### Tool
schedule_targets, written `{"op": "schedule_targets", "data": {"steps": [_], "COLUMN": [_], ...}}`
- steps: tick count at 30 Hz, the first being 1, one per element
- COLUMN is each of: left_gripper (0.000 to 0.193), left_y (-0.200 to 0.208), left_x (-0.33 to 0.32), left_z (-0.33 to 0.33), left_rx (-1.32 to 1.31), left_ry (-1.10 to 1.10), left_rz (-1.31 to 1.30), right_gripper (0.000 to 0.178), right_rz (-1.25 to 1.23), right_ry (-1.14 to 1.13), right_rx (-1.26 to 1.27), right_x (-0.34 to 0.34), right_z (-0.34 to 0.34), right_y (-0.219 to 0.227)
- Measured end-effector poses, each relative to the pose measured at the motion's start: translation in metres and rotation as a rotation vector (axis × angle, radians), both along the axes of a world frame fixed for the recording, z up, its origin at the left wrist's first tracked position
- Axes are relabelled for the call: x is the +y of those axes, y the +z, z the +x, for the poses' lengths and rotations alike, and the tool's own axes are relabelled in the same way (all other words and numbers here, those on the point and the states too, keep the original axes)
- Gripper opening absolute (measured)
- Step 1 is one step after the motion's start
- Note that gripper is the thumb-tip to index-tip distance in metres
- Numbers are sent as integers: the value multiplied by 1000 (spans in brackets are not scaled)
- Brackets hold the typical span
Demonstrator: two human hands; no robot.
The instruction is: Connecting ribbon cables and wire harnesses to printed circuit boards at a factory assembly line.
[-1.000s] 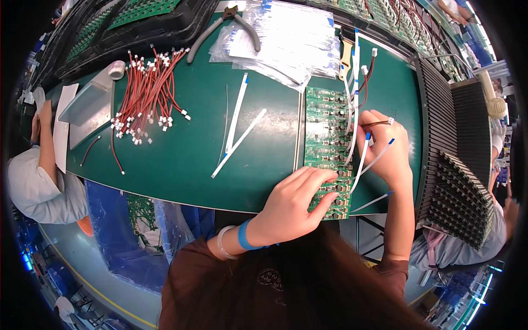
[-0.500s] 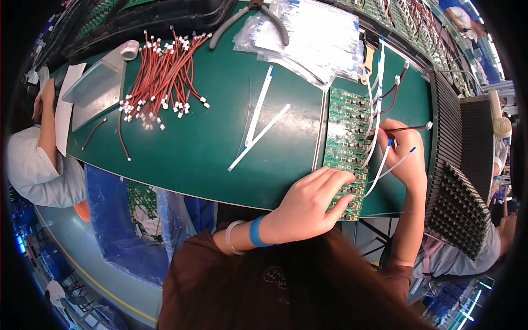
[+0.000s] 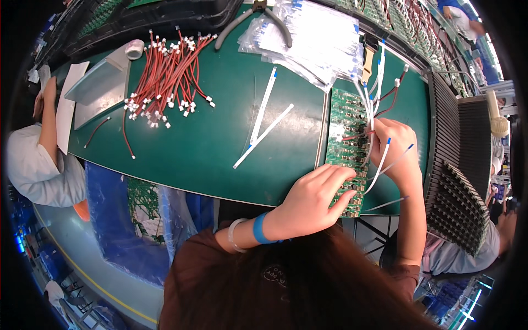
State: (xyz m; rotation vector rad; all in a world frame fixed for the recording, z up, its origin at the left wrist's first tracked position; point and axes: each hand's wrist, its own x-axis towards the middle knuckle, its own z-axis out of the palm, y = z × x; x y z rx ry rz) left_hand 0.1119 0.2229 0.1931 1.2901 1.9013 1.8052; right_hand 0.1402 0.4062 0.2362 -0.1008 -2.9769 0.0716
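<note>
A panel of green circuit boards (image 3: 342, 157) lies lengthwise on the right part of the green table. My left hand (image 3: 308, 201) rests on its near end, thumb apart from the fingers. Beside the panel's right edge, my right hand (image 3: 397, 148) pinches a short red-and-dark wire cable (image 3: 356, 136). The cable's white plug end points left over the boards; its pinched end is hidden by the fingers. White flat ribbon cables (image 3: 379, 168) with blue tips stick out from the panel's right side, some passing close to my right hand. Other red-and-dark cables (image 3: 394, 99) extend beyond it.
Two loose ribbon cables (image 3: 264, 104) lie mid-table. Farther left are a heap of red cables (image 3: 168, 77), a tape roll (image 3: 134, 49) and an angled metal plate (image 3: 99, 82). Pliers (image 3: 239, 26) and bagged ribbon cables (image 3: 313, 38) lie at the back. A black ridged rack (image 3: 445, 121) stands right.
The cable in my right hand has swung from pointing right to pointing left across the boards. My right hand has shifted slightly left; my left hand stays on the panel.
</note>
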Motion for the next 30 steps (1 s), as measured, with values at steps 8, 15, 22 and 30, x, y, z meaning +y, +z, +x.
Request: {"op": "schedule_targets", "data": {"steps": [8,15,22,30], "left_gripper": [30,13,18,14], "left_y": [6,39,25,26], "left_x": [-12,-88,-102,-107], "left_z": [-4,-103,-179,-176], "left_rx": [-126,415,777,622], "left_ry": [-29,695,921,1063], "left_rz": [85,-217,-1059,-862], "right_gripper": [13,14,14,15], "right_rz": [-322,-799,-879,-743], "right_ry": [-185,-333,-340,-357], "right_rx": [-46,210,339,363], "right_x": [4,42,33,30], "right_z": [8,57,55,60], "right_y": [0,-26,-31,-33]}}
